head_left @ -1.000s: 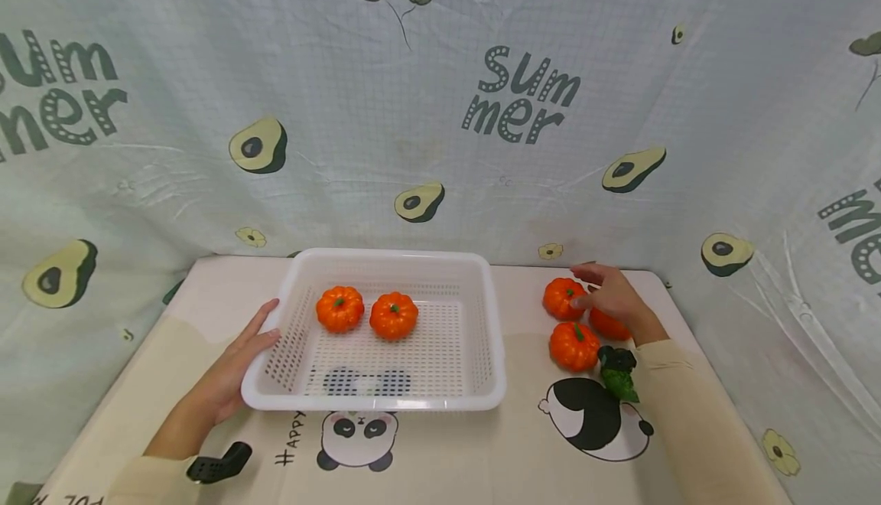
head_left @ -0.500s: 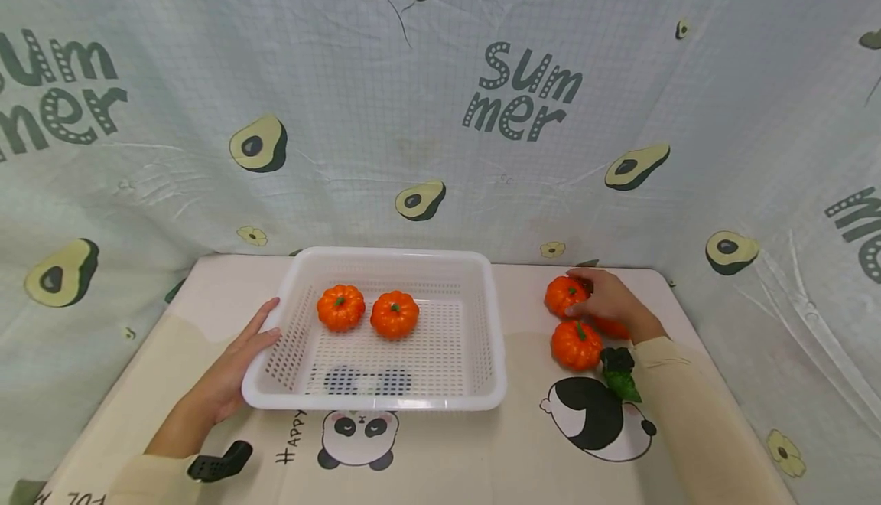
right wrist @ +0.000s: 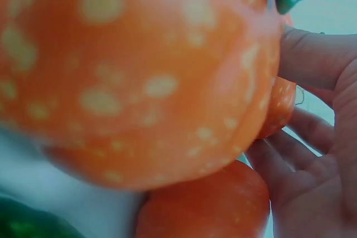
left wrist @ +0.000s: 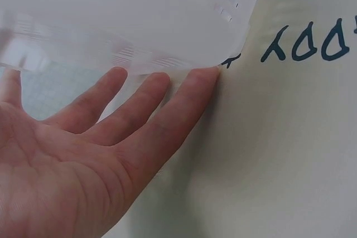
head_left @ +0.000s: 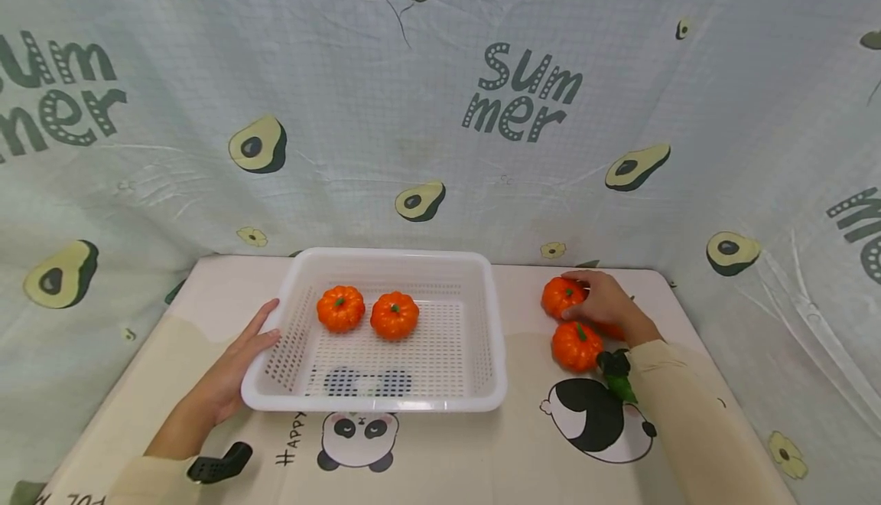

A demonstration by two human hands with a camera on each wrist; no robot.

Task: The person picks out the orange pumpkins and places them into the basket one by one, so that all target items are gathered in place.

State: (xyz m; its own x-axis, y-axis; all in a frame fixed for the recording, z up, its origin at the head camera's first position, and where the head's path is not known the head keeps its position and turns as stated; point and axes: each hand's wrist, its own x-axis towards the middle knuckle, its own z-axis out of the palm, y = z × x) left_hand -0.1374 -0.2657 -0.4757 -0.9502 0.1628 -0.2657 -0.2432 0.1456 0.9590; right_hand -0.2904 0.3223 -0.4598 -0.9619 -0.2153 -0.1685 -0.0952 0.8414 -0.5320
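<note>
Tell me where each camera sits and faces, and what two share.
Head: on the head, facing forward and down at the basket and pumpkins; left hand, right hand, sleeves show.
Left wrist: worn there, facing the basket's side; left hand shows.
Right wrist: worn there, facing pumpkins close up; right hand partly shows.
Head and left wrist share the left hand at the basket.

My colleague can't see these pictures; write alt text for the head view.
A person's right hand grips an orange pumpkin at the right of a table, near a second pumpkin and a green item; their left hand touches a white basket holding two more pumpkins.
</note>
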